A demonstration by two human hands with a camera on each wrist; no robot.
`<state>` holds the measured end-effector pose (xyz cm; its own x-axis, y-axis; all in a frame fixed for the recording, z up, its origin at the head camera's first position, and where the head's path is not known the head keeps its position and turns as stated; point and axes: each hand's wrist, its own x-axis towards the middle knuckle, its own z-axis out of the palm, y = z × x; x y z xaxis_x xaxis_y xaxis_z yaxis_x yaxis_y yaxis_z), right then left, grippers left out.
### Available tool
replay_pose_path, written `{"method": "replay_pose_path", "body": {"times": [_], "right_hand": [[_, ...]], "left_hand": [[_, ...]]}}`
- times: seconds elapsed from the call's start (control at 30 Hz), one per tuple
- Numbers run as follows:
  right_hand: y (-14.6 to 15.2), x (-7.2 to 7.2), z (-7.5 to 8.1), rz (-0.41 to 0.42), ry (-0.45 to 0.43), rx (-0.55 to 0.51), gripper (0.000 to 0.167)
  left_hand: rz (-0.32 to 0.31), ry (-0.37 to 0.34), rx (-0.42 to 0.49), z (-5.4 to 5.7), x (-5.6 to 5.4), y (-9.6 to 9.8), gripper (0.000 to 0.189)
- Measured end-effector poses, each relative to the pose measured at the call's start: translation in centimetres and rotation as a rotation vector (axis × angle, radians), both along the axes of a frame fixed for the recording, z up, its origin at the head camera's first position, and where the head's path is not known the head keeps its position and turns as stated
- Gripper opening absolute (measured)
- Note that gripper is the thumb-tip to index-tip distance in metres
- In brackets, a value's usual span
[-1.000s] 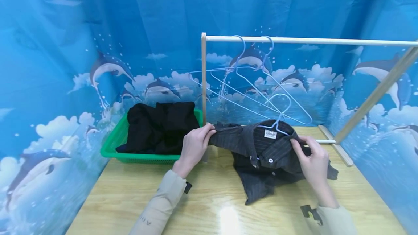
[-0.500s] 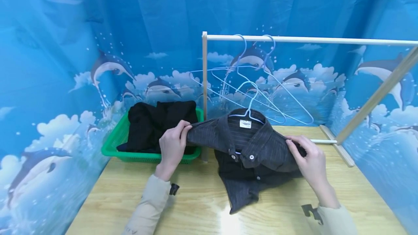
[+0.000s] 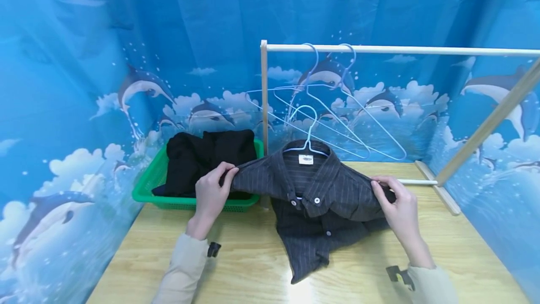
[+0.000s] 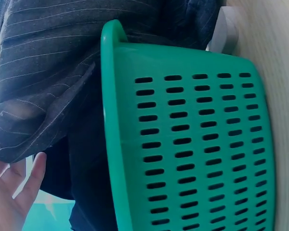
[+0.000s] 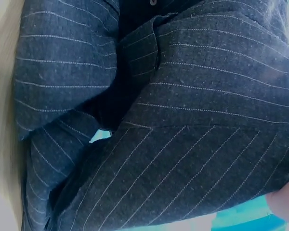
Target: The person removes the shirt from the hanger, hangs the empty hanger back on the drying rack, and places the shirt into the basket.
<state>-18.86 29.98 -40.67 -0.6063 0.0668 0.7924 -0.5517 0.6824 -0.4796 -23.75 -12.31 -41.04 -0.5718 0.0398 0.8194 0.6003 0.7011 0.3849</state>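
A dark pinstriped button shirt (image 3: pixel 303 191) is spread between both hands over the table, its lower part lying on the wood. My left hand (image 3: pixel 211 193) pinches the shirt at the left shoulder or sleeve, in front of the green basket. On the other side my right hand (image 3: pixel 398 205) pinches it along the right shoulder. A light blue wire hanger (image 3: pixel 310 130) sits inside the collar with its hook standing up; its arms are mostly hidden by the cloth. In the right wrist view the striped cloth (image 5: pixel 221 86) fills most of the picture, with a bit of the hand at the edge.
A green plastic basket (image 3: pixel 141 186) holding black clothing (image 3: pixel 211 154) stands at the left. Behind the shirt is a rack with a white rail (image 3: pixel 422 50), from which two blue hangers (image 3: pixel 379 125) hang. The rack's slanted wooden leg (image 3: pixel 485 125) is at the right.
My left hand has moved left and slightly down, drawing the shirt and hanger leftward and stretching the shoulders out. My right hand has stayed nearly in place, still pinching the cloth.
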Motion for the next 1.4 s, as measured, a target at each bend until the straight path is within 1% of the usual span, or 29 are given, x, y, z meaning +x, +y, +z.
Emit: {"method": "replay_pose_path", "body": {"times": [0.1,0.17,0.27,0.33,0.43,0.53,0.6,0.77,0.87,1.0,1.23,1.4], "right_hand": [[-0.3,-0.3,-0.1,0.013,0.012,-0.001,0.011],[-0.6,-0.5,-0.2,0.014,0.051,0.017,0.017],[-1.0,-0.9,-0.3,-0.007,0.122,0.060,0.020],[-1.1,-1.1,-0.5,-0.030,0.172,0.095,0.017],[-1.2,-1.2,-0.7,-0.060,0.221,0.163,0.005],[-1.3,-1.2,-0.8,-0.083,0.263,0.234,0.022],[-1.3,-1.2,-0.8,-0.094,0.277,0.271,0.029],[-1.4,-1.2,-0.7,-0.103,0.265,0.316,0.027],[-1.5,-1.1,-0.7,-0.094,0.259,0.315,0.032],[-1.5,-1.1,-0.7,-0.087,0.258,0.301,0.036],[-1.3,-1.3,-1.1,-0.095,0.251,0.284,0.028],[-1.2,-1.3,-1.1,-0.067,0.254,0.265,0.036]], "left_hand": [[0.006,-0.001,-0.010,-0.4,0.2,-0.1,0.011],[0.011,0.002,-0.019,-0.7,0.3,-0.1,0.010],[0.014,0.009,-0.024,-1.0,0.6,-0.1,0.009],[0.013,0.019,-0.026,-1.2,0.8,-0.1,0.009],[0.015,0.026,-0.034,-1.2,1.1,-0.3,0.009],[0.019,0.037,-0.049,-1.1,1.2,-0.4,0.010],[0.021,0.041,-0.053,-1.1,1.2,-0.4,0.009],[0.015,0.073,-0.066,-1.1,1.1,-0.5,0.009],[0.014,0.086,-0.079,-1.2,1.1,-0.6,0.009],[0.011,0.082,-0.085,-1.2,1.1,-0.5,0.010],[0.008,0.098,-0.115,-0.9,1.0,0.0,0.011],[0.001,0.109,-0.153,-0.2,0.9,0.7,0.012]]}}
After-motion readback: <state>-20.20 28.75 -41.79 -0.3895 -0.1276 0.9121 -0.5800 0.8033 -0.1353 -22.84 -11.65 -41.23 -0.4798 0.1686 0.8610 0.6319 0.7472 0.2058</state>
